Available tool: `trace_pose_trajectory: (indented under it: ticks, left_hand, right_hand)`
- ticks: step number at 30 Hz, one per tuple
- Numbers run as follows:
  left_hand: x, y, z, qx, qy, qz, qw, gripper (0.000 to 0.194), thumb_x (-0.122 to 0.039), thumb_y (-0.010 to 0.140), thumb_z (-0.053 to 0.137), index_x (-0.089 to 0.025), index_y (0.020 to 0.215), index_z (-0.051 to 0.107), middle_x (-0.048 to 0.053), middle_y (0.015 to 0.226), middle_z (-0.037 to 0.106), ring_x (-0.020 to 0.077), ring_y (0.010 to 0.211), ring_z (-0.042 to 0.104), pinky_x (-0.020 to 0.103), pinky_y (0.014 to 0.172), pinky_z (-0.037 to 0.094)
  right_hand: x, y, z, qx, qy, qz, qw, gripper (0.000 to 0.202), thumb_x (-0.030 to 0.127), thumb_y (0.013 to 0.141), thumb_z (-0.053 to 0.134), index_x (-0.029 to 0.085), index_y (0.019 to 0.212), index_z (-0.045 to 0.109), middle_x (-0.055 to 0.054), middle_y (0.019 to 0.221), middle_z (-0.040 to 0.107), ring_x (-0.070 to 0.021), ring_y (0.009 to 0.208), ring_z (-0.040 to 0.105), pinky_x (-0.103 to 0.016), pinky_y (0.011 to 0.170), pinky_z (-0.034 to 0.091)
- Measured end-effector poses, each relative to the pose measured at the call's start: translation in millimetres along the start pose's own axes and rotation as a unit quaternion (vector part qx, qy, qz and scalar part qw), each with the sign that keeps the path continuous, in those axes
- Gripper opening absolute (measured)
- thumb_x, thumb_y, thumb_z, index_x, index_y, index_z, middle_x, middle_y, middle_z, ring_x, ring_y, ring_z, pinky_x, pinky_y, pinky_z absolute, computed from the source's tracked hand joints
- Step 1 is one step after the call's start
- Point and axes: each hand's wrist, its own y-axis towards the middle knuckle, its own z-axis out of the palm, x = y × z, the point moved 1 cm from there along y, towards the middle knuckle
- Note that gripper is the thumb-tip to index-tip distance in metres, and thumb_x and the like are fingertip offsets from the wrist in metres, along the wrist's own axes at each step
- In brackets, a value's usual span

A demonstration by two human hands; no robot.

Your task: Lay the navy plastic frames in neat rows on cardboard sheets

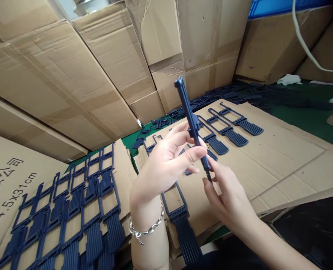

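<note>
Brown cardboard makes up most of your view: stacked boxes (pixel 107 75) stand like a wall across the back, and flat cardboard sheets (pixel 284 150) lie in front of them over a green surface (pixel 304 112). At your left, dark frames with ribbed paddles (pixel 73 221) lie in close, partly overlapping rows on cardboard. More framed pieces (pixel 236 137) lie in a slanting line on the sheets, with a loose heap (pixel 225 92) of dark parts behind them. A blue crate (pixel 276 7) shows at the top right.

Your left hand (pixel 166 161) is half open, its fingers loosely bent and its thumb across the dark blue part (pixel 193 123); you can't tell from here how firmly it grips. Your right hand (pixel 228 191) is closed in a pinch on that part's lower end, thumb and fingers together. The part is above the sheets between your hands, seen nearly edge-on, its top leaning to your left. A silver chain bracelet (pixel 146 230) circles your left wrist.
</note>
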Motion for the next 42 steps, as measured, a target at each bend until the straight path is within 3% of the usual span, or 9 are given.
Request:
trace_pose_trajectory:
  ticks: [4, 8, 12, 18, 22, 30, 33, 36, 42]
  left_hand:
    - [2, 1, -7.9, 0.016, 0.114, 0.013, 0.993, 0.014, -0.033, 0.080, 0.059, -0.021, 0.085, 0.063, 0.002, 0.110, 0.058, 0.0164, 0.101, 0.055, 0.017, 0.065, 0.049]
    - [8, 2, -27.3, -0.019, 0.235, -0.030, 0.971, 0.017, -0.038, 0.082, 0.055, -0.022, 0.084, 0.061, -0.003, 0.081, 0.062, 0.0116, 0.076, 0.057, 0.021, 0.069, 0.044]
    - [21, 7, -48.1, -0.099, 0.360, -0.114, 0.921, 0.021, -0.042, 0.081, 0.051, -0.022, 0.081, 0.059, -0.003, 0.074, 0.060, 0.0138, 0.072, 0.054, 0.025, 0.067, 0.040]
    - [32, 9, -59.1, -0.111, 0.430, -0.241, 0.863, 0.031, -0.051, 0.079, 0.044, -0.022, 0.072, 0.054, -0.003, 0.064, 0.052, 0.0150, 0.061, 0.047, 0.027, 0.057, 0.033]
    - [19, 0, -49.1, -0.133, 0.436, -0.226, 0.861, 0.033, -0.053, 0.080, 0.042, -0.023, 0.075, 0.053, -0.004, 0.064, 0.050, 0.0141, 0.060, 0.045, 0.026, 0.055, 0.032]
    - [2, -24, -10.2, -0.099, 0.415, -0.214, 0.879, 0.032, -0.049, 0.085, 0.038, -0.025, 0.096, 0.055, 0.001, 0.088, 0.063, 0.0196, 0.084, 0.058, 0.035, 0.078, 0.044]
    - [17, -49, 7.7, -0.099, 0.456, -0.214, 0.858, 0.037, -0.044, 0.088, 0.033, -0.024, 0.112, 0.054, 0.007, 0.120, 0.055, 0.0240, 0.113, 0.050, 0.043, 0.095, 0.039]
    - [45, -78, 29.7, -0.122, 0.504, -0.213, 0.828, 0.044, -0.044, 0.088, 0.035, -0.024, 0.124, 0.048, 0.008, 0.149, 0.021, 0.0297, 0.136, 0.016, 0.052, 0.105, 0.027]
    - [92, -109, 57.5, -0.111, 0.470, -0.308, 0.820, 0.057, -0.049, 0.091, 0.023, -0.023, 0.142, 0.022, 0.006, 0.152, 0.001, 0.0272, 0.138, -0.003, 0.055, 0.108, 0.016]
  right_hand:
    - [-7, -10, -15, 0.058, 0.100, 0.169, 0.979, 0.020, 0.031, 0.089, 0.039, 0.018, 0.096, 0.052, -0.003, 0.077, 0.060, -0.0117, 0.062, 0.056, -0.023, 0.057, 0.047]
    - [-7, -43, -27, 0.206, 0.279, 0.386, 0.855, 0.041, 0.055, 0.085, 0.037, 0.017, 0.095, 0.049, -0.001, 0.064, 0.056, -0.0082, 0.045, 0.048, -0.018, 0.039, 0.035]
    - [-8, -81, -31, 0.273, 0.279, 0.532, 0.751, 0.068, 0.066, 0.076, 0.043, 0.015, 0.121, 0.040, 0.003, 0.052, 0.052, -0.0072, 0.035, 0.039, -0.016, 0.034, 0.028]
    - [-16, -92, -30, 0.211, 0.203, 0.516, 0.805, 0.071, 0.059, 0.071, 0.054, 0.017, 0.127, 0.047, -0.011, 0.097, 0.063, -0.0152, 0.063, 0.058, -0.020, 0.045, 0.043]
    - [-21, -84, -26, 0.297, 0.253, 0.467, 0.794, 0.075, 0.056, 0.076, 0.051, 0.011, 0.135, 0.038, -0.001, 0.066, 0.057, -0.0095, 0.047, 0.042, -0.021, 0.046, 0.042]
    - [-33, -84, -30, 0.356, 0.296, 0.396, 0.793, 0.079, 0.054, 0.083, 0.044, 0.008, 0.143, 0.023, -0.001, 0.069, 0.053, -0.0087, 0.053, 0.037, -0.021, 0.052, 0.039]
    - [-34, -83, -33, 0.363, 0.274, 0.385, 0.803, 0.077, 0.055, 0.083, 0.041, 0.009, 0.143, 0.026, -0.001, 0.065, 0.051, -0.0106, 0.054, 0.040, -0.023, 0.055, 0.041]
    - [-35, -82, -37, 0.366, 0.265, 0.389, 0.803, 0.075, 0.055, 0.083, 0.042, 0.010, 0.141, 0.030, 0.000, 0.063, 0.050, -0.0112, 0.054, 0.042, -0.023, 0.056, 0.043]
    - [-39, -76, -42, 0.403, 0.264, 0.374, 0.792, 0.071, 0.047, 0.083, 0.044, 0.010, 0.141, 0.029, -0.001, 0.063, 0.053, -0.0108, 0.052, 0.044, -0.023, 0.055, 0.044]
